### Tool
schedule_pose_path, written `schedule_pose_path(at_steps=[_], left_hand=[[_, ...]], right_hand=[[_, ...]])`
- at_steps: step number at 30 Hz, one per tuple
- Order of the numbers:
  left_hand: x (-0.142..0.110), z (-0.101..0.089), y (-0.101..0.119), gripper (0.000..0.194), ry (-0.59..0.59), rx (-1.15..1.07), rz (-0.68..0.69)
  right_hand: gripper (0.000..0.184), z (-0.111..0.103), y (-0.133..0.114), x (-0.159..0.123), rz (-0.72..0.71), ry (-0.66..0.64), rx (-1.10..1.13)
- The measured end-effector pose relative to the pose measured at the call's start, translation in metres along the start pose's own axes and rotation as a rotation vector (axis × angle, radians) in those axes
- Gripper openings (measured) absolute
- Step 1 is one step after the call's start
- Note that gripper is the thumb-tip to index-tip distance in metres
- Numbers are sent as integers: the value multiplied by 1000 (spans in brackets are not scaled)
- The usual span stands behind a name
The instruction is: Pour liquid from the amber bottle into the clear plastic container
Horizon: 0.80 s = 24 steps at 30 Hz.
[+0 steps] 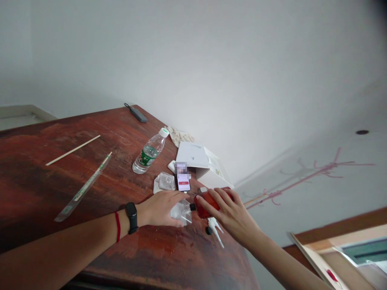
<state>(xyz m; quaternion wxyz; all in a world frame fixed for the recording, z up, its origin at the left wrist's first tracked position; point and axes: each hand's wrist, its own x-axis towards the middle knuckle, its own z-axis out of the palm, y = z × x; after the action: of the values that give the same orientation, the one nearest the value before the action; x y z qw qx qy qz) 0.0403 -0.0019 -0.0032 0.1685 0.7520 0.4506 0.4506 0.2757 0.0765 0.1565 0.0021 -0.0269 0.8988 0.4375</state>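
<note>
Left hand (159, 208): fingers curved closed over a clear plastic packet (180, 213) on the desk (60, 189). Right hand (231, 213): fingers wrapped around a red bottle (209, 204), just right of the packet. White pump head (215, 230): near, below the bottle.

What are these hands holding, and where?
The right hand grips a red bottle around its body; the left hand covers clear plastic wrapping, hold unclear.

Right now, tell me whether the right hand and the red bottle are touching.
Touching: the head view shows the right hand with its fingers lying on the red bottle, no gap between them.
</note>
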Motion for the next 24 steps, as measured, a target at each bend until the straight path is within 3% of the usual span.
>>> schedule_pose_path(at_steps=[24], left_hand=[[-2,4,-4,81,51,-41,11]], right_hand=[[69,5,-4,-5,40,-13,12]])
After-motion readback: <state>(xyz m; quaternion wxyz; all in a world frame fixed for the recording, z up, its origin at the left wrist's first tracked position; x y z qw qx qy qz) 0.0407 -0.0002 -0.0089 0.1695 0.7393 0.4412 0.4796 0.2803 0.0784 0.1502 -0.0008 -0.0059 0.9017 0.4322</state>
